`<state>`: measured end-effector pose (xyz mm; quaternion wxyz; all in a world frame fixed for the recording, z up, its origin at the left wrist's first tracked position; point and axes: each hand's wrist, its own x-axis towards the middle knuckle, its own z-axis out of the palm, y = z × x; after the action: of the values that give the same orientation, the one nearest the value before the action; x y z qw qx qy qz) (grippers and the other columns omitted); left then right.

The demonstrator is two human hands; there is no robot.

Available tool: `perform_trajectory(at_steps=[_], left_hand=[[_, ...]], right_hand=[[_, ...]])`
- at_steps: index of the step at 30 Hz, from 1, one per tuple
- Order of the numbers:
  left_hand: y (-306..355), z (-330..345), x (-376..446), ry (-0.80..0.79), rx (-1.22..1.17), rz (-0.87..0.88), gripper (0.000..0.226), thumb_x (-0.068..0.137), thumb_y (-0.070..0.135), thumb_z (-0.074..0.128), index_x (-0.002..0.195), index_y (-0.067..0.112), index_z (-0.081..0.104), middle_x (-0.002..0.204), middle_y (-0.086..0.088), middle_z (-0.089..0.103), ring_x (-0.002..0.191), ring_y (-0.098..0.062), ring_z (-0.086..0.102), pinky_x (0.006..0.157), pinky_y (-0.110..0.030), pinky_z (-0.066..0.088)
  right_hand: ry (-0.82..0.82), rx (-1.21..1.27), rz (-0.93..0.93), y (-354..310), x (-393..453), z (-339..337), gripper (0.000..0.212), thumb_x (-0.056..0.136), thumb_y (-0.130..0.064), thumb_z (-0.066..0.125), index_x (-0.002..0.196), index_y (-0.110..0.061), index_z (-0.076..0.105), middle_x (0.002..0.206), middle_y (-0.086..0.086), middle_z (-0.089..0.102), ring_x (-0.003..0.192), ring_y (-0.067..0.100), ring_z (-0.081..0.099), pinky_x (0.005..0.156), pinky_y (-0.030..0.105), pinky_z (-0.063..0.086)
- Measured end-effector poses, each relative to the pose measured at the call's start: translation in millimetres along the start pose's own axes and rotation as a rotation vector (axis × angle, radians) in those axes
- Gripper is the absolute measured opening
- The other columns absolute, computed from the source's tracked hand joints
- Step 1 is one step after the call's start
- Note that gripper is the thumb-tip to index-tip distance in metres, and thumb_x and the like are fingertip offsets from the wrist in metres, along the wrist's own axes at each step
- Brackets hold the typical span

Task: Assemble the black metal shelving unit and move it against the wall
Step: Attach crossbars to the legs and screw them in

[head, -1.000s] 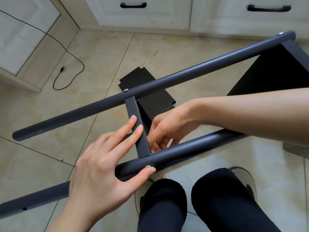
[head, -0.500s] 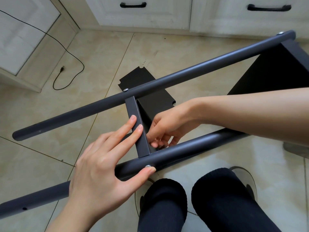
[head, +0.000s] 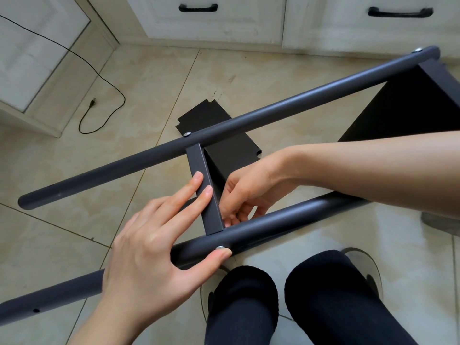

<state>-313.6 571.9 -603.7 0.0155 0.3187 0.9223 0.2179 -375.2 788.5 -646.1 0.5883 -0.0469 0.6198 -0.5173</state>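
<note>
Your left hand [head: 149,255] rests flat-fingered on the crossbar [head: 205,192] and near pole [head: 261,230], while your right hand [head: 245,195] curls its fingers behind the crossbar, what its grip holds hidden.

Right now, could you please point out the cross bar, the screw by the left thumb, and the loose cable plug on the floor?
cross bar [head: 202,185]: head view, on its flat top face, mid-length.
screw [head: 219,247]: head view, on its silver head in the near tube.
cable plug [head: 92,102]: head view, on the plug's end.
</note>
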Motion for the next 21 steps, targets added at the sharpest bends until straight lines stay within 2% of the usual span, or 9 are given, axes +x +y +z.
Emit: perform_trajectory(at_steps=[3,8,12,17,21], left_hand=[[0.2,0.2,0.0,-0.001,0.002,0.000,0.072,0.078,0.063,0.061,0.141,0.028,0.057,0.154,0.018,0.043,0.114,-0.013,0.061,0.086,-0.041,0.054],[0.3,0.3,-0.3,-0.002,-0.001,0.000,0.072,0.079,0.063,0.061,0.142,0.029,0.056,0.155,0.019,0.042,0.114,-0.012,0.061,0.086,-0.040,0.054],[0.1,0.5,-0.4,0.000,0.000,-0.003,0.072,0.079,0.063,0.061,0.141,0.028,0.057,0.155,0.018,0.043,0.113,-0.014,0.061,0.085,-0.040,0.054],[0.4,0.5,0.2,0.001,-0.004,-0.003,0.072,0.079,0.063,0.060,0.141,0.028,0.057,0.154,0.018,0.043,0.113,-0.014,0.061,0.085,-0.042,0.054],[0.3,0.8,0.0,0.003,-0.004,-0.004,0.071,0.079,0.063,0.060,0.140,0.028,0.058,0.154,0.019,0.043,0.112,-0.013,0.061,0.084,-0.042,0.054]], right_hand=[[-0.003,-0.006,0.013,-1.0,-0.3,0.1,0.029,0.098,-0.020,0.053,0.075,-0.012,0.068,0.075,0.003,0.061,0.069,0.016,0.054,0.076,0.034,0.045],[-0.032,0.049,-0.003,-0.1,0.0,2.0,0.029,0.098,-0.014,0.053,0.072,-0.012,0.065,0.073,0.004,0.059,0.073,0.018,0.053,0.076,0.033,0.044],[0.005,-0.008,0.036,0.2,1.9,2.1,0.031,0.100,-0.022,0.052,0.074,-0.011,0.064,0.071,0.005,0.057,0.070,0.019,0.051,0.072,0.031,0.044],[-0.064,0.084,-0.032,1.0,2.0,1.5,0.022,0.098,-0.007,0.050,0.079,-0.008,0.061,0.074,0.006,0.057,0.074,0.020,0.051,0.076,0.035,0.045],[-0.070,0.064,-0.025,1.2,2.5,1.8,0.026,0.100,-0.010,0.049,0.077,-0.009,0.062,0.064,0.002,0.057,0.068,0.018,0.050,0.071,0.031,0.045]])
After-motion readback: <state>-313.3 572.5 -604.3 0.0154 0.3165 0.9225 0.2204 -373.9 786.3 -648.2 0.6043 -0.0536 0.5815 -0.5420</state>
